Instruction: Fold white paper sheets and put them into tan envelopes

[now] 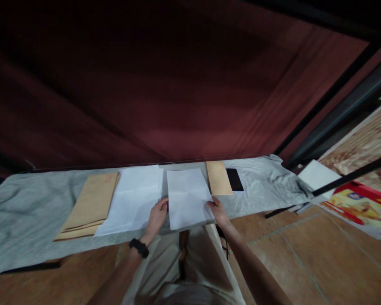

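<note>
A white sheet of paper point(188, 199) lies between my two hands over the cloth-covered table. At its left edge, my left hand point(158, 214) grips the side with its fingers closed. On the opposite edge my right hand point(218, 210) pinches the paper, the thumb on top and the other fingers partly hidden underneath. A stack of larger white paper point(133, 197) is just left of my left hand. Further left lie several big brown envelopes point(90, 199), overlapping. Beyond my right hand are a small brown envelope point(218, 178) and a dark phone point(235, 179).
A grey cloth point(266, 182) covers the long narrow table. Behind it hangs a dark red curtain point(184, 106). To the right are black metal bars, a white box point(319, 174) and a red-and-yellow printed package point(363, 205). Tiled floor point(282, 258) shows below.
</note>
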A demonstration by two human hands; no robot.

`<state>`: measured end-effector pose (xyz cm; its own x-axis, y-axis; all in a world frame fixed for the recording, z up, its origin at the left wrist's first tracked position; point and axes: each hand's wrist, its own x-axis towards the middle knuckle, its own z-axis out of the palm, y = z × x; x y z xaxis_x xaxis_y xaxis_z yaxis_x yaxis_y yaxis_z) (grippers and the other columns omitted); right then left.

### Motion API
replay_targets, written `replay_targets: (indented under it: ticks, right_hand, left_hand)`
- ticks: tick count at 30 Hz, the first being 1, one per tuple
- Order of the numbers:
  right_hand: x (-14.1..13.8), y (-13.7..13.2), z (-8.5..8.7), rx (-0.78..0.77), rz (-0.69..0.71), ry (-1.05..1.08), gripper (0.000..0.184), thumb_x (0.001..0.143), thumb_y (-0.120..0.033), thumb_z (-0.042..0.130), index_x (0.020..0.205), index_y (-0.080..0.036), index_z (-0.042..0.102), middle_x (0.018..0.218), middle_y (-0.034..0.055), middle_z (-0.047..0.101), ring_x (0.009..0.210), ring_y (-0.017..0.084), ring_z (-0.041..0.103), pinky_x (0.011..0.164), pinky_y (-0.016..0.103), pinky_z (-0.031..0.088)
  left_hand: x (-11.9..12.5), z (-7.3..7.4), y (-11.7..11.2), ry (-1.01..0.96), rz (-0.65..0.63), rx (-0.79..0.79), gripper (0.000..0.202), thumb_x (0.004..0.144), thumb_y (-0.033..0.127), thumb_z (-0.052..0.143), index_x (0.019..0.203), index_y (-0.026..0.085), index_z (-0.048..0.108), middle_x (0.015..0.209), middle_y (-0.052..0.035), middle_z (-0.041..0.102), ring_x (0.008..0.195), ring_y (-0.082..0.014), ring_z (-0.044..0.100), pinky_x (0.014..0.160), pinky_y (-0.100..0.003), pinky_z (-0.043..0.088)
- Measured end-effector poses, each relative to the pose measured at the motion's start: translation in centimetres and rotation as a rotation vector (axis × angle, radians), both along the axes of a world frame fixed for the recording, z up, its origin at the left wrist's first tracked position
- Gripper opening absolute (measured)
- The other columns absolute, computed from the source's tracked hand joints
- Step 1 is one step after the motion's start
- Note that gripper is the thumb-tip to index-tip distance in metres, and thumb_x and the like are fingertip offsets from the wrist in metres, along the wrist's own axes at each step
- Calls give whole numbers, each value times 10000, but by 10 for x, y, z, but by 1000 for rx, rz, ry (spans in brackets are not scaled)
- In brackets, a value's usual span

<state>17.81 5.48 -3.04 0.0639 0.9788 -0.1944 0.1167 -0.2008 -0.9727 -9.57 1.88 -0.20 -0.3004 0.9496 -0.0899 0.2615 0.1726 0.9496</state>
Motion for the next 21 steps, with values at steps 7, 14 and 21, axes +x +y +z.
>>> replay_targets:
  ticks: [7, 14, 21]
  right_hand:
    - [-1, -5, -2, 103, -26, -214, 310, 779, -284, 574, 1048, -171, 679, 956, 80, 720, 910, 252, 667, 839, 376, 539]
    - [-6, -10, 5, 594, 216, -754, 487, 980, -235, 432, 1455, -153, 506, 1502, 164, 503, 1411, 274, 440, 1152, 481, 388]
    - [-26, -7, -13, 651, 398, -983, 501, 1019, -332, 491, 1503, -200, 466, 1600, 121, 390, 1488, 278, 342, 1204, 499, 294]
  left_hand:
    - [21, -17, -13, -196, 113, -117, 484, 660, 308, 740, 1111, 174, 629, 777, -17, 712, 697, -190, 690, 656, -303, 550]
    - [24, -28, -8, -121, 104, -142, 506, 746, 197, 632, 1245, 194, 552, 765, 6, 691, 682, -198, 676, 662, -328, 547]
    - [37, -14, -19, 773, 6, 214, 490, 940, 285, 465, 1400, 123, 505, 1264, -203, 637, 1171, -332, 608, 985, -520, 496]
